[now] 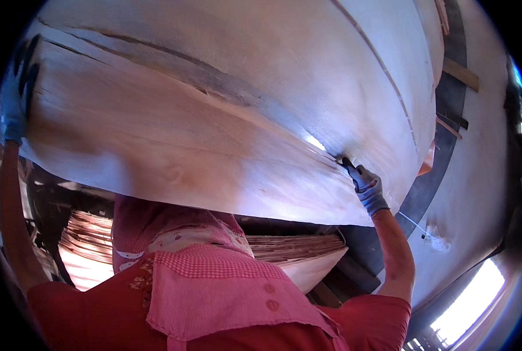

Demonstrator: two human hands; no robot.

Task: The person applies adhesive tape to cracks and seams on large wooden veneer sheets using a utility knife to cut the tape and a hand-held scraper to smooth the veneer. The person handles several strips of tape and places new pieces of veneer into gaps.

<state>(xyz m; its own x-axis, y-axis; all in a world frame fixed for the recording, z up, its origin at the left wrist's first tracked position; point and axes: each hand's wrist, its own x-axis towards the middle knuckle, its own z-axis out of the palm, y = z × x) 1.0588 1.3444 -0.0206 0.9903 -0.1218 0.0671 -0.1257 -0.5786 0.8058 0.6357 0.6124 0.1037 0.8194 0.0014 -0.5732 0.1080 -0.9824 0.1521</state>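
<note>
— One broad, pale wood sheet (155, 134) spreads before you, its near edge crossing above your pink apron (220, 292).

— What marks it?

— A long ragged line (202, 89), split or overlap, you cannot tell which, runs from upper left toward your right hand (367, 186); a bright gap (314, 142) shows just beside it.

— And your grip?

— Your right hand, gloved, has its fingers together at that line; whether they pinch it, nobody can tell. Your gloved left hand (15, 105) sits at the sheet's left edge, fingers slightly apart, its hold unclear.

— Farther out?

— Below you, one stack (91, 234) of thin sheets stands left, another stack (296, 248) right.
</note>
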